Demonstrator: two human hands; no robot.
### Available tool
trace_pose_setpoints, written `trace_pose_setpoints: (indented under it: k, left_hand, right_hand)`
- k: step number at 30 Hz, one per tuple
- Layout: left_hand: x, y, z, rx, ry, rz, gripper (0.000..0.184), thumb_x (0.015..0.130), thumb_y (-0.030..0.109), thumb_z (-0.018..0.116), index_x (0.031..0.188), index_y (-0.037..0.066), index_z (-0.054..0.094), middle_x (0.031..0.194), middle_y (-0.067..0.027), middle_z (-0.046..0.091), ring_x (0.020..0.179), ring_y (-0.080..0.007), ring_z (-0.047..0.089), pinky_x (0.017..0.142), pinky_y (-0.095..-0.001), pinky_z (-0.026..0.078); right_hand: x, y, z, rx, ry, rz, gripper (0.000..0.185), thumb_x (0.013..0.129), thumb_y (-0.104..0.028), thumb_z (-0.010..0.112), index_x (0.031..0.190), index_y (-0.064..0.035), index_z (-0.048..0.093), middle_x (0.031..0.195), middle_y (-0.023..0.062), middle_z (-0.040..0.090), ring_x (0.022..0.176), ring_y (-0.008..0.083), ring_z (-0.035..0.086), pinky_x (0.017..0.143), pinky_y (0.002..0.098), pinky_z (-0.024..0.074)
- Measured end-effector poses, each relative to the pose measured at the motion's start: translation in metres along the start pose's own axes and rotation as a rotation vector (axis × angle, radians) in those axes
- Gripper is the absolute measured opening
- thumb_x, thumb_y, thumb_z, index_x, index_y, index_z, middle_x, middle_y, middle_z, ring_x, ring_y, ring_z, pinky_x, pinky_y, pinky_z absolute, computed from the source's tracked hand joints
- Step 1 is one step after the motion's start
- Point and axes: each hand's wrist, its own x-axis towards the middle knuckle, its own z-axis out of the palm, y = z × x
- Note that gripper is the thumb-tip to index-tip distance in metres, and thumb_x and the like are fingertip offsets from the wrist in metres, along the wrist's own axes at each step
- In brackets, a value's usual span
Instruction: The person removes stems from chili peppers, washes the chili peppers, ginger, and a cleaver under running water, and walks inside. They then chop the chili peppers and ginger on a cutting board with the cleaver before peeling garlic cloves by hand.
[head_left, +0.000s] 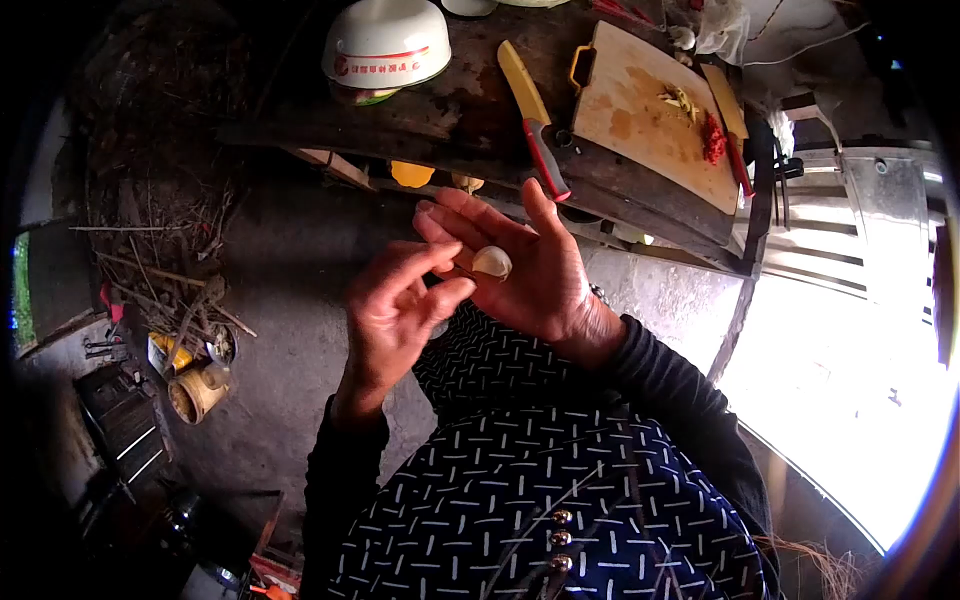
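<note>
A pale garlic clove point(492, 262) lies on the upturned palm of my right hand point(540, 270), whose fingers and thumb are spread around it. My left hand point(395, 300) comes in from the left, thumb and forefinger bent in a pinch close to the clove's left side. Whatever sits between those fingertips, perhaps a bit of skin, is too small to make out. Both hands are in front of the table edge, above my patterned apron point(520, 490).
On the dark wooden table point(470, 100) are an upturned white bowl point(385, 45), a knife point(525, 85) with its handle past the edge, and a cutting board point(640, 120) bearing chopped red point(713, 138) and yellowish point(680, 102) pieces. A second knife point(727, 105) lies at the board's right.
</note>
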Motion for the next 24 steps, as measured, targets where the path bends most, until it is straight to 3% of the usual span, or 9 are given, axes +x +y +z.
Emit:
trace_pose_setpoints:
  k: [1, 3, 8, 13, 15, 16, 17, 20, 24]
  left_hand:
    - [0.002, 0.008, 0.002, 0.093, -0.060, -0.067, 0.036, 0.075, 0.004, 0.071, 0.109, 0.004, 0.060, 0.096, -0.0057, 0.058, 0.084, -0.0128, 0.060, 0.060, -0.0212, 0.051]
    - [0.011, 0.004, 0.008, 0.252, -0.098, 0.134, 0.038, 0.073, 0.005, 0.071, 0.110, 0.005, 0.060, 0.096, -0.0071, 0.058, 0.083, -0.0159, 0.061, 0.063, -0.0251, 0.053]
    - [0.017, 0.003, 0.001, 0.284, -0.219, 0.099, 0.030, 0.074, 0.004, 0.070, 0.102, 0.004, 0.060, 0.093, -0.0080, 0.058, 0.077, -0.0176, 0.063, 0.065, -0.0263, 0.053]
    - [0.012, -0.001, 0.001, -0.236, -0.140, -0.211, 0.022, 0.077, -0.001, 0.068, 0.096, 0.001, 0.057, 0.092, -0.0049, 0.058, 0.077, -0.0089, 0.061, 0.062, -0.0216, 0.051]
    - [0.011, 0.003, -0.003, -0.409, -0.047, -0.259, 0.022, 0.077, 0.001, 0.068, 0.096, 0.002, 0.058, 0.085, -0.0018, 0.058, 0.070, -0.0037, 0.056, 0.055, -0.0175, 0.047]
    - [0.011, -0.001, -0.010, -0.299, -0.027, -0.265, 0.021, 0.077, 0.005, 0.070, 0.096, 0.004, 0.060, 0.079, -0.0007, 0.059, 0.061, -0.0011, 0.050, 0.048, -0.0144, 0.041]
    - [0.011, -0.004, -0.014, -0.438, 0.010, -0.365, 0.022, 0.077, 0.008, 0.071, 0.096, 0.004, 0.061, 0.078, -0.0013, 0.062, 0.055, -0.0001, 0.045, 0.046, -0.0128, 0.035]
    - [0.008, -0.013, -0.015, -0.546, 0.082, -0.324, 0.026, 0.078, 0.011, 0.070, 0.101, 0.003, 0.062, 0.081, -0.0036, 0.064, 0.052, -0.0009, 0.045, 0.045, -0.0140, 0.036]
    - [0.005, -0.013, -0.017, -0.580, 0.108, -0.358, 0.030, 0.080, 0.013, 0.068, 0.107, 0.002, 0.061, 0.082, -0.0060, 0.065, 0.051, -0.0015, 0.046, 0.045, -0.0150, 0.036]
  right_hand:
    - [0.000, 0.001, 0.001, -0.007, -0.033, 0.014, 0.073, 0.086, -0.060, 0.042, 0.133, -0.0035, 0.037, 0.133, 0.0151, 0.041, 0.121, 0.0277, 0.042, 0.103, 0.0395, 0.0310]
    - [0.000, 0.002, 0.002, -0.017, -0.068, 0.031, 0.074, 0.085, -0.061, 0.042, 0.135, -0.0055, 0.036, 0.134, 0.0145, 0.039, 0.121, 0.0280, 0.040, 0.103, 0.0414, 0.0308]
    - [0.000, 0.003, 0.000, -0.124, -0.084, 0.009, 0.077, 0.083, -0.065, 0.042, 0.137, -0.0111, 0.033, 0.139, 0.0122, 0.034, 0.122, 0.0284, 0.039, 0.101, 0.0457, 0.0303]
    - [-0.001, 0.001, 0.002, -0.107, -0.104, 0.023, 0.078, 0.083, -0.065, 0.042, 0.137, -0.0095, 0.033, 0.140, 0.0132, 0.032, 0.123, 0.0281, 0.037, 0.103, 0.0453, 0.0291]
    - [0.001, -0.001, -0.001, -0.476, -0.094, -0.063, 0.079, 0.083, -0.066, 0.041, 0.136, -0.0070, 0.034, 0.141, 0.0151, 0.030, 0.126, 0.0281, 0.034, 0.104, 0.0445, 0.0269]
    - [-0.001, -0.005, -0.006, -0.474, -0.087, -0.095, 0.061, 0.087, -0.052, 0.047, 0.125, -0.0046, 0.044, 0.130, 0.0168, 0.044, 0.116, 0.0254, 0.046, 0.098, 0.0401, 0.0362]
    - [-0.004, -0.008, -0.009, -0.473, -0.090, -0.090, 0.061, 0.087, -0.052, 0.047, 0.125, -0.0046, 0.044, 0.130, 0.0168, 0.044, 0.116, 0.0254, 0.046, 0.098, 0.0401, 0.0362]
    - [-0.009, -0.015, -0.003, -0.712, 0.037, -0.072, 0.018, 0.089, -0.017, 0.056, 0.100, -0.0030, 0.055, 0.090, 0.0074, 0.062, 0.074, 0.0132, 0.059, 0.072, 0.0262, 0.0495]
    - [-0.008, -0.016, 0.003, -0.906, 0.005, -0.072, 0.019, 0.088, -0.018, 0.058, 0.097, -0.0017, 0.056, 0.086, 0.0070, 0.061, 0.072, 0.0123, 0.058, 0.069, 0.0257, 0.0495]
